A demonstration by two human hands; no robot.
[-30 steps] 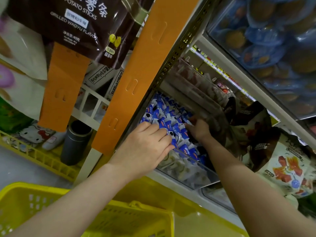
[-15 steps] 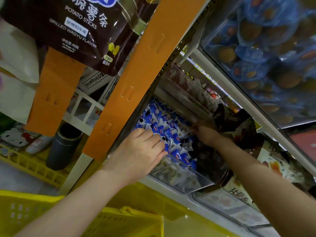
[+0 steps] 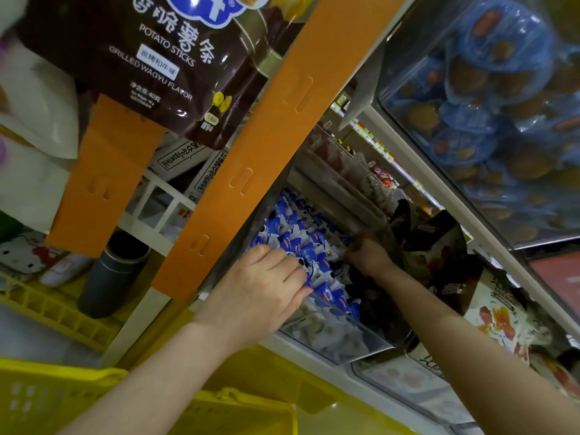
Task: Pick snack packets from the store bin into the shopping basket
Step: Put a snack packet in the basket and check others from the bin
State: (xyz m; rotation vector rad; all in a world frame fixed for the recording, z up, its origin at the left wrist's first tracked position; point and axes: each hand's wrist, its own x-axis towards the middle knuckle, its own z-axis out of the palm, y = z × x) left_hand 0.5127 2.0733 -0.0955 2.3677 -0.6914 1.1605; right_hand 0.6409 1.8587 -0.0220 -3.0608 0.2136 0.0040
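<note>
The small plastic snack packets (image 3: 295,243) are blue and white, with small black marks and an orange-red label. The plastic shopping basket (image 3: 47,400) is bright yellow, with a grid of small holes. The flat cardboard strip (image 3: 282,127) is plain orange. The glossy potato sticks bag (image 3: 163,58) is dark brown with white letters and a blue emblem. The round wrapped cakes (image 3: 489,98) are golden brown under blue film. The tall cylinder (image 3: 110,277) is dark grey.

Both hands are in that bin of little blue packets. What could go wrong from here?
1. The left hand curls over loose snack packets by the bin's low clear front wall; some may spill over it and miss the yellow basket.
2. The right hand works in shadow beside brown bags, which its arm might knock down.
</note>
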